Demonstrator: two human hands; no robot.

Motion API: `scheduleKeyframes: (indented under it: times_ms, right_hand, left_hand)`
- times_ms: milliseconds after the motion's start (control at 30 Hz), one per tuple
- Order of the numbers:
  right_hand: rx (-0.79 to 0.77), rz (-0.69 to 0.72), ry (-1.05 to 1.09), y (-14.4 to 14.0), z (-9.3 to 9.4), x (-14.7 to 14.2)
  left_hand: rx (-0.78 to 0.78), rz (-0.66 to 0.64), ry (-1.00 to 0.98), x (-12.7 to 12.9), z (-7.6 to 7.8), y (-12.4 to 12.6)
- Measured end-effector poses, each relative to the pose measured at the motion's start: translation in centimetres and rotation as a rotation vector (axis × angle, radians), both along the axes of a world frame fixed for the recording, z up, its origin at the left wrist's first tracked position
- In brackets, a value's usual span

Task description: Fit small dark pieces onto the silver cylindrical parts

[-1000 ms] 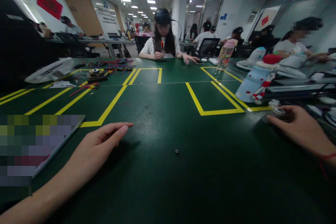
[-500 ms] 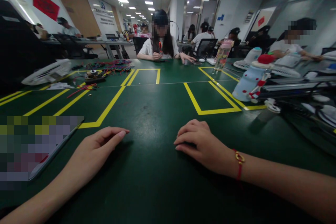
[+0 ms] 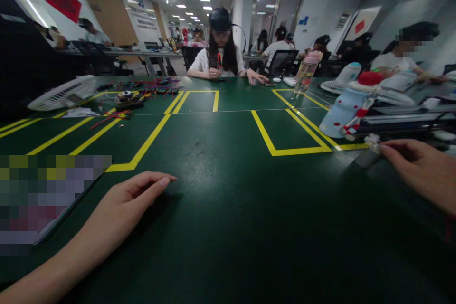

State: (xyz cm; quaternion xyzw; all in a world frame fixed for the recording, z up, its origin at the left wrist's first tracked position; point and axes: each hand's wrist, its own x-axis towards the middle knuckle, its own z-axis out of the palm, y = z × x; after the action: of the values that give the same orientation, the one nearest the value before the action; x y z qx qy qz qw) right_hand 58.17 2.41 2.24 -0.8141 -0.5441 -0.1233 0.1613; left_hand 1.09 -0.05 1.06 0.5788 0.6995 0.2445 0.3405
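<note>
My left hand (image 3: 135, 199) rests on the green table (image 3: 213, 228), its fingers loosely stretched and the thumb lying close below them. Nothing shows in it. Over at the right edge, my right hand (image 3: 422, 171) has its thumb and forefinger at the crumpled white top of a small grey cylinder (image 3: 367, 158). The cylinder stands on the table, and the fingertips appear to pinch its top. The other fingers of that hand are mostly hidden behind the thumb and forefinger.
A blue bottle with a red top (image 3: 342, 109) and black metal rails (image 3: 399, 123) lie beyond my right hand. A clear bottle with a pink lid (image 3: 305, 73), wires (image 3: 160, 86) and a white fan (image 3: 62, 94) are farther back. A person (image 3: 219, 59) sits opposite.
My right hand has moved from the middle of the table to the right and reached the grey cylinder. My left hand stays in place.
</note>
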Motion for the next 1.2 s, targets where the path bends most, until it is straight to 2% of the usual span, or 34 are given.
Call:
scheduleKeyframes:
  times_ms: [267,500,767,1067,1200]
  right_hand:
    - [0.137,-0.007,0.04,0.6,0.4,-1.2]
    - [0.055,-0.073,0.145,0.5,1.2,-2.1]
    - [0.002,-0.088,0.189,0.1,1.8,-1.8]
    - [0.015,-0.094,0.225,-0.1,2.1,-2.6]
    - [0.006,-0.092,0.219,-0.3,1.6,-2.5]
  left_hand:
    - [0.018,0.002,0.01,0.1,-0.3,0.1]
    - [0.024,-0.001,0.021,0.0,-0.2,-0.1]
    - [-0.002,0.0,0.055,1.3,1.5,-0.4]
    - [0.018,0.003,0.068,1.4,1.4,-0.4]
    - [0.029,0.005,0.057,1.5,1.6,-0.5]
